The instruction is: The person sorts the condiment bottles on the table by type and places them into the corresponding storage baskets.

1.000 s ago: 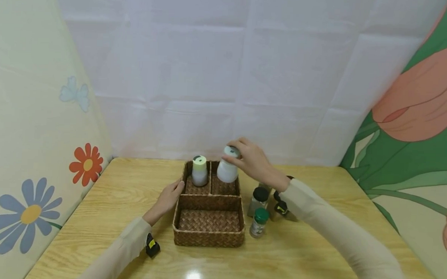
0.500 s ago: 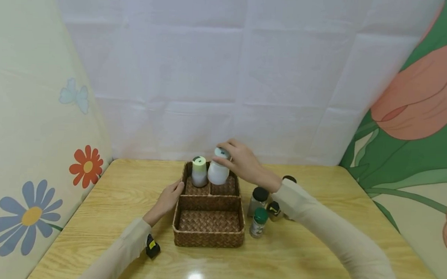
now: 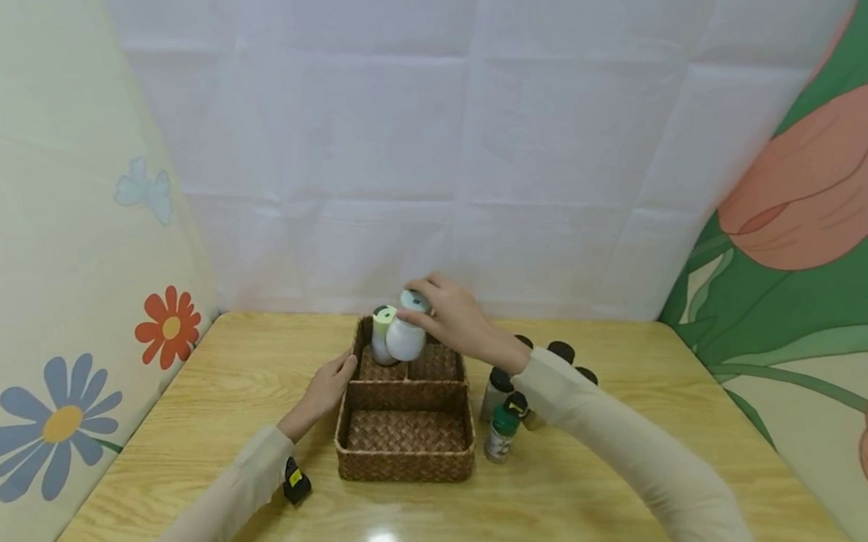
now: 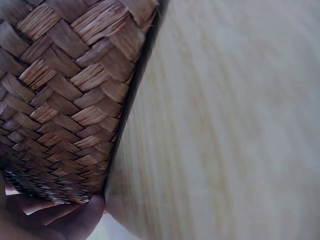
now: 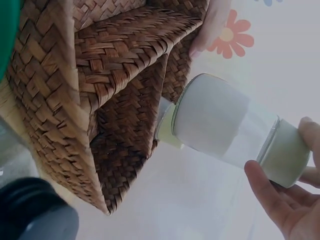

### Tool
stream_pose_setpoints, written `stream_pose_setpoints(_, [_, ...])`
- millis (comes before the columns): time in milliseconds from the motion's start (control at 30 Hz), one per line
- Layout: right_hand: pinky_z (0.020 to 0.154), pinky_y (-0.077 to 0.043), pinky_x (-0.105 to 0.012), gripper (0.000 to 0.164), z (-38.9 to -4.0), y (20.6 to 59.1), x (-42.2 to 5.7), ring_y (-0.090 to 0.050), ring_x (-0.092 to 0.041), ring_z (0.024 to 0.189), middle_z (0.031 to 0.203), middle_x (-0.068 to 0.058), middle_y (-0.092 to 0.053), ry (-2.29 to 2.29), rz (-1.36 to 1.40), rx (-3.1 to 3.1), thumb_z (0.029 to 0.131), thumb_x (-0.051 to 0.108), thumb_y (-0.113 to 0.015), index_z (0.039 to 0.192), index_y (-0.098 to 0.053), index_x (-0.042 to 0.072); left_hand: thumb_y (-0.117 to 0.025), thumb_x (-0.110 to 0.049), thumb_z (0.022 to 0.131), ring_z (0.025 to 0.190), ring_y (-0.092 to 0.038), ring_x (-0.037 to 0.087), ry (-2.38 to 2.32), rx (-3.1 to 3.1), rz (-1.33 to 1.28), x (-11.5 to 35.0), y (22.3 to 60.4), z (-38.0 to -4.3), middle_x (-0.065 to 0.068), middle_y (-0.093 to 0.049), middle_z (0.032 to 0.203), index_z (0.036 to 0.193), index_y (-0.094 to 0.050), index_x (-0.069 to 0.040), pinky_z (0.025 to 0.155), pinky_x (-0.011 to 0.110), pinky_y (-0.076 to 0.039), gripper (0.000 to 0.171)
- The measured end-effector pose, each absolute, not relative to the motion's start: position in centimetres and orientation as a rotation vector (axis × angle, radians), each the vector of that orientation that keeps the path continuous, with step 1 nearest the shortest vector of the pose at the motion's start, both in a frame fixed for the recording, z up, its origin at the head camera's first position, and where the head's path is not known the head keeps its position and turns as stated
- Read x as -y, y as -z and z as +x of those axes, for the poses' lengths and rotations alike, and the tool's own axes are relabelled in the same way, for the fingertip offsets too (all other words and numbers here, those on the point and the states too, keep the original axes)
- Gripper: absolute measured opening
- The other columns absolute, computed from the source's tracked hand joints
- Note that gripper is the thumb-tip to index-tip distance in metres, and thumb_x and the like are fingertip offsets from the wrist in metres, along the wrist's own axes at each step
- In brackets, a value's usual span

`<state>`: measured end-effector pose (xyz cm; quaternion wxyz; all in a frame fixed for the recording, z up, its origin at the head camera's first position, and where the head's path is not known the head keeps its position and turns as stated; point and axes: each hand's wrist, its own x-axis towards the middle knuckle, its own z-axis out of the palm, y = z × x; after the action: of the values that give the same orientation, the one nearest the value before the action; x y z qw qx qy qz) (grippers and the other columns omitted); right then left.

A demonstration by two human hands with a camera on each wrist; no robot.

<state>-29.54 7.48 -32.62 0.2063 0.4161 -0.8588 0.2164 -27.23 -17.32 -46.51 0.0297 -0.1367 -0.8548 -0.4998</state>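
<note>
Right hand point(image 3: 461, 316) pinches white jar point(image 3: 406, 339) by its cap, over basket's point(image 3: 406, 466) back compartments, mid-frame, overlapping yellow-green-topped jar point(image 3: 383, 318), contact unclear; left hand point(image 3: 325, 385) grips basket's left wall; probably a placing step; next move likely calls for clearing that neighbour, then lowering.

Front compartment point(image 3: 405, 431): lying open from above, at the basket's point(image 3: 404, 466) 6 o'clock!
Table point(image 3: 411, 513): bare wood running towards 6 o'clock, leaving a lane in.
Bottle with yellow-green cap point(image 3: 381, 333): blocking 11 o'clock, pale-capped jar point(image 3: 406, 340) crowding it in the right hand point(image 3: 457, 316).
Left hand point(image 3: 322, 391): gripping, barring 9 o'clock.
Green-capped jar point(image 3: 500, 439), black-lidded jars point(image 3: 496, 401): obstructing 2 to 4 o'clock, right sleeve point(image 3: 629, 445) crossing above.
White backdrop point(image 3: 349, 244): closing 12 o'clock.
</note>
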Motion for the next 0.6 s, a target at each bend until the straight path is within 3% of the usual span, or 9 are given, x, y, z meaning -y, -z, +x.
stream_pose_setpoints(600, [0.067,-0.055,-0.030,0.044,-29.5,33.1,-6.1,-0.063,-0.021,0.090,0.115,-0.017,-0.062,-0.573,1.192,2.413,0.097,0.031,-0.066,0.128,-0.062,0.001,-0.035,-0.023,0.110,0.138,-0.034,0.045,1.552,2.642,-0.410,17.4,46.5,-27.1,0.030,-0.035,0.150,0.149,-0.031,0.012,0.112,0.056,-0.030,0.052])
